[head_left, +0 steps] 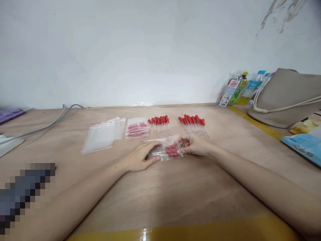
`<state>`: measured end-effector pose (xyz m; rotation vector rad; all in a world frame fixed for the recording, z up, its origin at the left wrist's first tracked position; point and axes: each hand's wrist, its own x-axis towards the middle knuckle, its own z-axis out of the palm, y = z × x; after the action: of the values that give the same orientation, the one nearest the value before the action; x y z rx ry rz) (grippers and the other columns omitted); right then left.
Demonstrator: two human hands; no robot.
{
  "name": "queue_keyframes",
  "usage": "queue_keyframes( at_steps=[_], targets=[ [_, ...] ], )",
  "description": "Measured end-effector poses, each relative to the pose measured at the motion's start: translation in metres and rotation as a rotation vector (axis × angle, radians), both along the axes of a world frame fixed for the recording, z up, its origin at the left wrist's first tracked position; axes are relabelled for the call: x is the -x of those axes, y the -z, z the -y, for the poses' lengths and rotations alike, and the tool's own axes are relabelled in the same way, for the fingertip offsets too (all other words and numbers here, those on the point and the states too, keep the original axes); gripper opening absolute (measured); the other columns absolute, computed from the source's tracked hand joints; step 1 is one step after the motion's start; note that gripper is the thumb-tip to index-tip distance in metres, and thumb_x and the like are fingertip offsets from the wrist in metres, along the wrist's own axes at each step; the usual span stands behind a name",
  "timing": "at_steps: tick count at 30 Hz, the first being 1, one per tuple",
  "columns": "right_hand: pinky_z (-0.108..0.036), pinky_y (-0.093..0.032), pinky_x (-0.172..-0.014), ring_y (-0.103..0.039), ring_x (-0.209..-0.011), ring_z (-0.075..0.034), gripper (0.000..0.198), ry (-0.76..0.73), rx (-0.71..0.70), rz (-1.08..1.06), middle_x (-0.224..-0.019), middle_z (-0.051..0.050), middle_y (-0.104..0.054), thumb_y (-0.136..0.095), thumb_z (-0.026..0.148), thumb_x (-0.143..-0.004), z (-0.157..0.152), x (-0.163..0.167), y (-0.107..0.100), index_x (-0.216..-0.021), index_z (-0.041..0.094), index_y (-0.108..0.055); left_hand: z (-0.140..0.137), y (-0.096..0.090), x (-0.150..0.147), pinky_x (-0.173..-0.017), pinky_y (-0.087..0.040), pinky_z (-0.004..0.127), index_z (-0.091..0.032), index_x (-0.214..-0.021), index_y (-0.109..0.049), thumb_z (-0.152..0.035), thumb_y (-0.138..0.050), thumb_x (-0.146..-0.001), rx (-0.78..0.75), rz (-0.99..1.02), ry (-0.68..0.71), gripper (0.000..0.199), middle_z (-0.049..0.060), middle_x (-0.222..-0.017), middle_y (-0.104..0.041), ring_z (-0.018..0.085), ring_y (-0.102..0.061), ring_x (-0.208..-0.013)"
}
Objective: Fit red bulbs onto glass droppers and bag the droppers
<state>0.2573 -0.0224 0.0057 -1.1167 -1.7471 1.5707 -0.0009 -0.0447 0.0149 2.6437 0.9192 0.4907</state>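
A clear zip bag [163, 154] lies crosswise between my hands, with a few droppers in it, their red rubber bulbs [172, 150] toward the right. My left hand [140, 155] holds the bag's left end, thumb on the near side and fingers on the far side. At the right end, by the mouth, my right hand [193, 144] pinches the plastic; some of its fingertips are behind the film. Just beyond are two groups of loose droppers, one left [160, 124] and one right [194, 124]. A stack of filled bags [136, 129] sits beside the left group.
Flat zip bags [100, 135] lie at the left of the filled stack. A grey cable [55, 120] runs along the far left. Bottles [248, 90], a carton [229, 92], a grey bag [288, 97] and a blue packet [304, 147] stand or lie right. A pixelated dark object [22, 190] is near left.
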Motion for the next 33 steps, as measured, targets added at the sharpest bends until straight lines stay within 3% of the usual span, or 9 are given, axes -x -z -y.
queue_keyframes(
  at_steps=[2, 4, 9, 11, 18, 21, 25, 29, 33],
  targets=[
    [-0.016, -0.033, -0.040, -0.045, -0.044, -0.003, 0.037, -0.047, 0.055, 0.063, -0.064, 0.003, -0.059, -0.075, 0.032, -0.055, -0.008, -0.007, -0.001, -0.083, 0.014, -0.058, 0.000, 0.000, 0.000, -0.094, -0.041, 0.037, -0.018, -0.126, -0.039, -0.035, -0.048, -0.085, 0.002, 0.003, 0.006, 0.046, 0.010, -0.125, -0.051, 0.021, -0.050, -0.112],
    [-0.017, -0.030, -0.037, -0.041, -0.039, -0.003, 0.032, 0.050, 0.010, 0.140, -0.058, 0.004, -0.056, -0.070, 0.034, -0.061, -0.019, -0.011, -0.003, -0.082, 0.014, -0.058, -0.001, 0.001, 0.000, -0.096, -0.040, 0.038, -0.019, -0.124, -0.042, -0.035, -0.048, -0.085, 0.002, 0.010, 0.010, 0.043, 0.010, -0.126, -0.051, 0.021, -0.049, -0.113],
    [-0.021, -0.042, -0.056, -0.054, -0.059, -0.010, 0.011, 0.506, -0.497, 0.412, -0.068, -0.002, -0.061, -0.063, 0.025, -0.066, -0.052, 0.011, -0.006, -0.070, 0.015, -0.058, -0.002, 0.002, -0.001, -0.099, -0.037, 0.042, -0.020, -0.123, -0.048, -0.034, -0.048, -0.085, 0.000, 0.025, 0.026, 0.040, 0.010, -0.131, -0.047, 0.022, -0.046, -0.118],
    [-0.024, -0.044, -0.067, -0.057, -0.072, -0.014, 0.011, 0.586, -0.588, 0.524, -0.074, -0.004, -0.063, -0.060, 0.026, -0.068, -0.067, 0.028, -0.007, -0.071, 0.016, -0.059, -0.002, 0.002, -0.001, -0.099, -0.037, 0.043, -0.021, -0.124, -0.048, -0.034, -0.048, -0.085, 0.003, 0.023, 0.032, 0.041, 0.010, -0.131, -0.047, 0.022, -0.045, -0.119],
    [-0.027, -0.044, -0.068, -0.060, -0.081, -0.022, 0.014, 0.546, -0.537, 0.754, -0.081, -0.012, -0.064, -0.054, 0.023, -0.072, -0.100, 0.061, -0.007, -0.078, 0.012, -0.061, -0.003, 0.006, 0.001, -0.100, -0.037, 0.041, -0.019, -0.123, -0.047, -0.036, -0.048, -0.085, -0.005, 0.056, 0.061, 0.042, 0.010, -0.130, -0.048, 0.021, -0.044, -0.120],
    [-0.027, -0.043, -0.067, -0.060, -0.080, -0.023, 0.014, 0.516, -0.511, 0.765, -0.082, -0.015, -0.065, -0.055, 0.014, -0.069, -0.101, 0.060, -0.010, -0.082, 0.010, -0.061, -0.003, 0.006, 0.002, -0.101, -0.036, 0.040, -0.020, -0.124, -0.046, -0.036, -0.049, -0.085, 0.007, 0.054, 0.056, 0.042, 0.009, -0.130, -0.047, 0.021, -0.044, -0.120],
    [-0.026, -0.043, -0.064, -0.060, -0.080, -0.022, 0.033, 0.550, -0.523, 0.748, -0.090, -0.016, -0.063, -0.051, 0.014, -0.073, -0.089, 0.045, -0.016, -0.105, 0.006, -0.051, -0.003, 0.005, 0.002, -0.101, -0.036, 0.041, -0.021, -0.124, -0.046, -0.036, -0.048, -0.085, 0.004, 0.050, 0.056, 0.042, 0.009, -0.130, -0.047, 0.021, -0.044, -0.120],
    [-0.024, -0.043, -0.054, -0.058, -0.060, -0.015, 0.062, 0.595, -0.526, 0.483, -0.069, -0.003, -0.060, -0.050, 0.018, -0.073, -0.066, 0.019, -0.013, -0.129, 0.010, -0.025, -0.003, 0.005, 0.001, -0.100, -0.037, 0.041, -0.021, -0.124, -0.046, -0.037, -0.048, -0.085, 0.002, 0.033, 0.046, 0.042, 0.009, -0.130, -0.047, 0.021, -0.044, -0.119],
    [-0.025, -0.043, -0.042, -0.051, -0.040, -0.013, 0.088, 0.642, -0.338, 0.094, -0.056, 0.006, -0.049, -0.055, 0.019, -0.067, -0.036, -0.001, 0.000, -0.136, 0.017, -0.002, -0.002, 0.003, 0.000, -0.100, -0.037, 0.042, -0.021, -0.124, -0.046, -0.036, -0.048, -0.085, -0.003, 0.017, 0.030, 0.042, 0.009, -0.131, -0.047, 0.022, -0.045, -0.119]
  ],
)
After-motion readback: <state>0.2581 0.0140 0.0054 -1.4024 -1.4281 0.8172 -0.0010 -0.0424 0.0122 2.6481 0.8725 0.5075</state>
